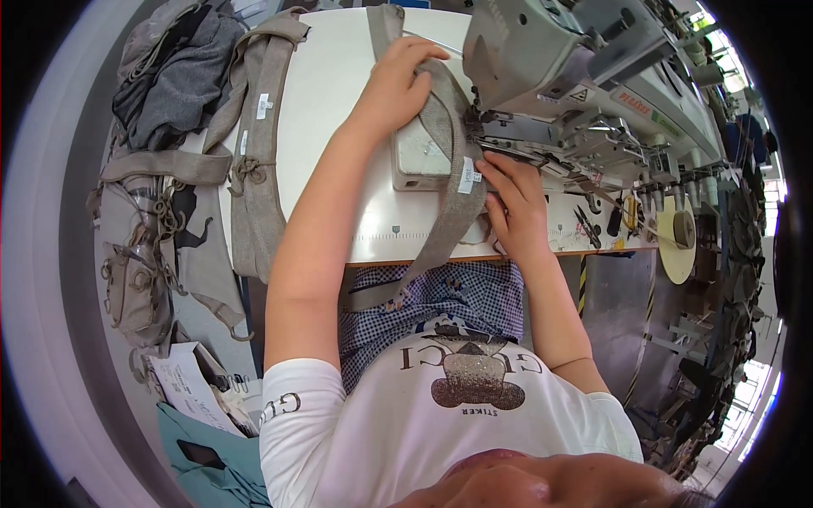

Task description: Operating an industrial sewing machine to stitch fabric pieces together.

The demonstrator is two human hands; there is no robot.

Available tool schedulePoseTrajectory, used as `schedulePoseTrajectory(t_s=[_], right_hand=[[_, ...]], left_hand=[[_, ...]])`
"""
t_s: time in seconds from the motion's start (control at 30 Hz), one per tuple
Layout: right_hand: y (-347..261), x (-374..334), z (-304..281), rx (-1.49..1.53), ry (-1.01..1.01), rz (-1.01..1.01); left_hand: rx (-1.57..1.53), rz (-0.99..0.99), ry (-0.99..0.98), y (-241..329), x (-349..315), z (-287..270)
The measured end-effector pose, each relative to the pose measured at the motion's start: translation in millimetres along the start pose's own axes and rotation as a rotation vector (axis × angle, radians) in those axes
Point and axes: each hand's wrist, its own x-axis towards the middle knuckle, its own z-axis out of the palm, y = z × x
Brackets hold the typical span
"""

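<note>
right hand [518, 199], thumb and fingers apart, could get nicked if strip [449, 216] drags it far into machine [525, 59]; left hand [396, 85]: cannot tell.

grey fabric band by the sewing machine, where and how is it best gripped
Probably pinch the grey fabric band across its width, between its white label and the table edge, coming from the near side: that stretch is narrow and uncovered.
</note>
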Motion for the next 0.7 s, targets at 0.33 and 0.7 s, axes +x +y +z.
schedulePoseTrajectory(t_s=[0.33,0.7], right_hand=[[1.0,-4.3,13.7,0.005,0.121,0.027],[-10.1,-9.0,5.4,-0.043,0.279,-0.057]], left_hand=[[0.203,0.005,0.298,69.0,-211.3,73.0],[-1.435,-0.591,-0.051,138.2,-196.9,67.9]])
